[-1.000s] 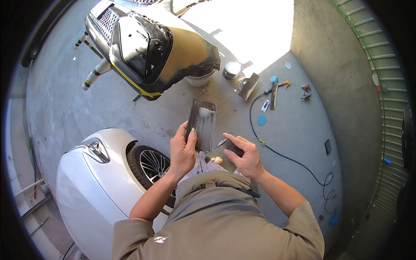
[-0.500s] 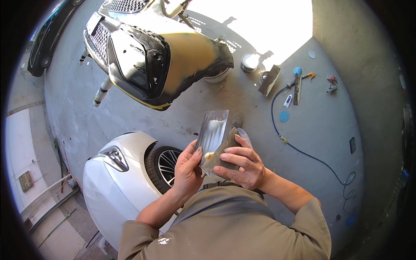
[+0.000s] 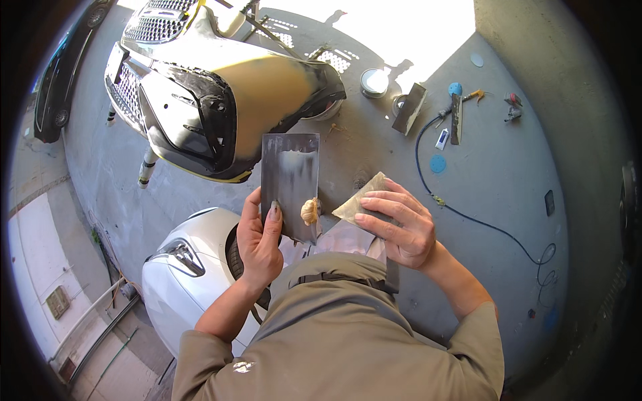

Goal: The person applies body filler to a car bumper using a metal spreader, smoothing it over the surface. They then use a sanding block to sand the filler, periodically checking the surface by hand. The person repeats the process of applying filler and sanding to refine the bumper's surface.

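Observation:
My left hand (image 3: 261, 244) grips an upright dark rectangular plate (image 3: 289, 174), thumb on its face. A pale smear marks its upper part, and a lump of beige paste (image 3: 309, 210) sits low on its right side. Just to the right, my right hand (image 3: 408, 227) has its fingers bent over a thin, dull greenish-grey spreader (image 3: 351, 206), held tilted with one corner pointing at the paste, slightly apart from the plate.
A partly sanded bumper (image 3: 261, 93) rests on stands at upper left; a white car fender (image 3: 170, 287) is at lower left. On the floor are a can (image 3: 373, 83), plates (image 3: 409, 110), a blue disc (image 3: 438, 164), a tool (image 3: 513, 107) and a hose (image 3: 481, 227). A dark car (image 3: 57, 87) stands far left.
The paste that was on the spreader is now on the plate. My left hand has moved left with the plate; my right hand has shifted right, separating the spreader from it.

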{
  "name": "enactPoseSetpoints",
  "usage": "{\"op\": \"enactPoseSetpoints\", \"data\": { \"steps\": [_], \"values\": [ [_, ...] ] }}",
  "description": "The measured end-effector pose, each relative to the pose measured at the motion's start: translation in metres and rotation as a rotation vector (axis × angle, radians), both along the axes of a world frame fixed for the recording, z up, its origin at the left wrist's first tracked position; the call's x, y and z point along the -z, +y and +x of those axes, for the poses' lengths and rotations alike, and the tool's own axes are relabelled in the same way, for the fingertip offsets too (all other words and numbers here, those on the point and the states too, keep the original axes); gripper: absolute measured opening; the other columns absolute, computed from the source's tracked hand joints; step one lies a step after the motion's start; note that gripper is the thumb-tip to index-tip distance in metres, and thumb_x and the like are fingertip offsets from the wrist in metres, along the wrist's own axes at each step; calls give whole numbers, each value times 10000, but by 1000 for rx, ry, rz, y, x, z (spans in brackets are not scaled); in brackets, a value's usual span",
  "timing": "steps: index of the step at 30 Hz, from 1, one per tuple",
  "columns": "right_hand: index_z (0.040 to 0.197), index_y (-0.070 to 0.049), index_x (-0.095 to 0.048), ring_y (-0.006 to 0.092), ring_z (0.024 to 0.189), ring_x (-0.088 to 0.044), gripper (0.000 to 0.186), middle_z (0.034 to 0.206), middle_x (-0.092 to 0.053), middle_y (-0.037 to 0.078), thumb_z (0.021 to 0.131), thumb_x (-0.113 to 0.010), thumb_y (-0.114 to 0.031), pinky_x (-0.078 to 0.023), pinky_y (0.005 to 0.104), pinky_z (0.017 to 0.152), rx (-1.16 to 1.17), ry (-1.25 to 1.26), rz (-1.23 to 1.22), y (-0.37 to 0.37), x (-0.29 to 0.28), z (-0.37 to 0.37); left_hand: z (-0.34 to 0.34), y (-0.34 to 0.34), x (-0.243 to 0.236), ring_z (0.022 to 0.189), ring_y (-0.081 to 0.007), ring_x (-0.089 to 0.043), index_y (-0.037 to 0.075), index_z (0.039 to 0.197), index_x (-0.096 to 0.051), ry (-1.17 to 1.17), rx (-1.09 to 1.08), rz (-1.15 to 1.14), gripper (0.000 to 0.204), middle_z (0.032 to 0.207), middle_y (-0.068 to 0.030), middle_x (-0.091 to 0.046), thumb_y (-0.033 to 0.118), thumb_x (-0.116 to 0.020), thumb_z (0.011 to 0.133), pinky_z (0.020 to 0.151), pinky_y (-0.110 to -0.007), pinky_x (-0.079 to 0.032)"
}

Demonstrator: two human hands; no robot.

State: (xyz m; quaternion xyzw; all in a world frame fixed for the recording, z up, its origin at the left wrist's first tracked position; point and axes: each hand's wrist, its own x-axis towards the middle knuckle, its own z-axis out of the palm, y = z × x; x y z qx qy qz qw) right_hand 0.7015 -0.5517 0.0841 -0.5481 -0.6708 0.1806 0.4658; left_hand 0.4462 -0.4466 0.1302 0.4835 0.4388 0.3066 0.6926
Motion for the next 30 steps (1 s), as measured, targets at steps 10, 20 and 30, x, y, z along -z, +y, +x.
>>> {"op": "enactPoseSetpoints", "data": {
  "steps": [10, 20, 30],
  "values": [
    [1082, -117, -814, 242, 1080, -726, 291, 1130, -759, 81, 848, -665, -202, -551, 515, 1047, 4, -160, -64, 35, 22, -101, -26, 78, 52, 1098, -99, -592, -65, 1461, -455, 234, 255, 170, 357, 1209, -100, -691, 83, -490, 1139, 961, -254, -489],
    [1267, -2, -709, 89, 1030, -685, 252, 1131, -749, 49, 1029, -639, 42, -551, 256, 930, 812, 1520, -247, 77, 177, -243, -204, 304, 169, 1179, -146, -670, 18, 1337, -654, -59, 441, -171, 253, 1297, -62, -713, 101, -550, 1122, 1065, -328, -496],
    [1261, -44, -744, 188, 914, -756, 333, 1065, -784, 118, 965, -651, 76, -583, 293, 823, 834, 822, -339, 164, 343, -281, -279, 323, 257, 1384, -171, -499, 57, 1235, -771, 295, 706, -157, 267, 1717, -226, -279, 205, -751, 1014, 1178, -346, -362]
  ]
}}
